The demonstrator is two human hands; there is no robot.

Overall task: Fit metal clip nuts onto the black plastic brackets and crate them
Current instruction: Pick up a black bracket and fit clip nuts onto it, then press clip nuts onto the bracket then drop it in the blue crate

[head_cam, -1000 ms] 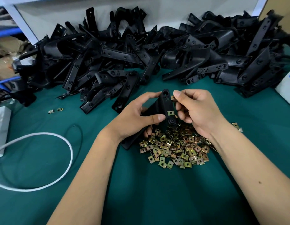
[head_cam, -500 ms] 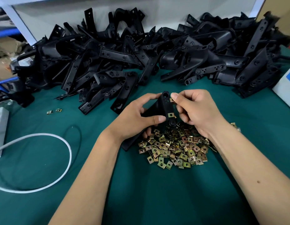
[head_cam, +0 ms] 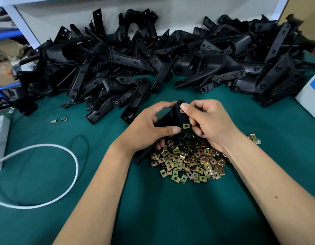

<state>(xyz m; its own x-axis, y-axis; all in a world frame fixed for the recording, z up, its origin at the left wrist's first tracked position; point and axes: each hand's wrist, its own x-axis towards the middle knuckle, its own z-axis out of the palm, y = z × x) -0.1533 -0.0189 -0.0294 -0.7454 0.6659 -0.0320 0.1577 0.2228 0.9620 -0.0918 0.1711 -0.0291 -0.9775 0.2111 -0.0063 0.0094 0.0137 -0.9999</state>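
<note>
We are at a bench covered in a green mat (head_cam: 153,218), with a pale wall panel behind it. Far out past our left hand a white cable (head_cam: 72,156) loops across the mat, and a thin black cord (head_cam: 87,147) curls inside the loop. Two stray clip nuts (head_cam: 59,120) lie beyond that, well clear of our fingers. A heap of unfitted brackets (head_cam: 135,64) runs across the whole back of the bench, just beyond both hands, likely so that the next one is a short reach.

Our left hand (head_cam: 146,131) is curled round the bracket in work (head_cam: 178,119), thumb across its face and fingers underneath. It holds the bracket tilted with the drilled strip toward us, which we judge lets us see the holes. One fitted clip nut (head_cam: 186,126) already sits on the strip's edge, just right of the left thumb tip.

Our right hand (head_cam: 211,124) closes on the upper end of the same strip. Its thumb and forefinger pinch a second clip nut (head_cam: 182,111), mostly hidden under the thumb, so we cannot tell how far it has seated. We take this as the pressing-on step.

Directly below both hands lies the pile of loose clip nuts (head_cam: 190,163), kept close for quick picking. A few more nuts (head_cam: 254,137) sit just right of the right wrist. Far right, a white box (head_cam: 310,96) stands at the mat's edge. No crate shows here.
</note>
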